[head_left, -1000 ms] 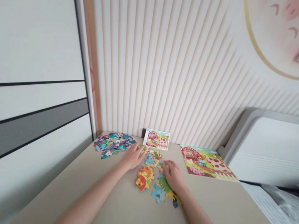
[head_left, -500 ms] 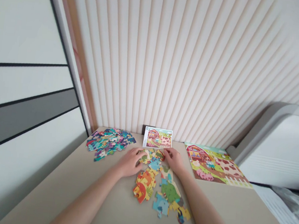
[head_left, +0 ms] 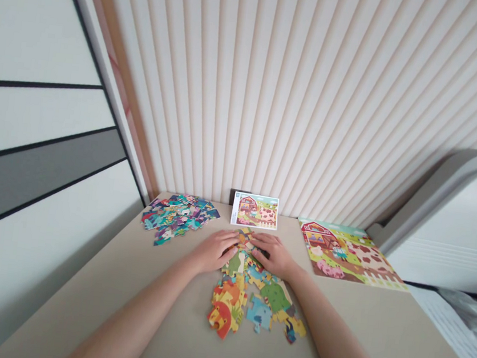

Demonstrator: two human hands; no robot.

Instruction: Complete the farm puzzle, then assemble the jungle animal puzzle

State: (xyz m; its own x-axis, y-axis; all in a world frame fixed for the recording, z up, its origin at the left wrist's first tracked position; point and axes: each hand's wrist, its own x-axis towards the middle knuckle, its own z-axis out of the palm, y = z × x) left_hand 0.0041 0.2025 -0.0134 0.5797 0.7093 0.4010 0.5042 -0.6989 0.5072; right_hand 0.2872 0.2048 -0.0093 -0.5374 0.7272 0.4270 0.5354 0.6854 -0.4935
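My left hand and my right hand face each other across the far end of a spread of animal jigsaw pieces. Between them, the fingertips and thumbs of both hands close on a few brown and orange puzzle pieces. Nearer to me lie pieces with an orange lion face, a blue piece and a green piece. Some of these pieces overlap, and my fingers hide part of them.
A small farm picture card leans upright by the ribbed wall. To the left is a heap of purple and teal puzzle pieces. A larger farm picture lies at right on the beige table. A grey-white object stands beyond.
My hands have come closer together at the far end of the pieces. Some pieces there have shifted, with a green one now showing beside my left thumb. The view has tilted slightly.
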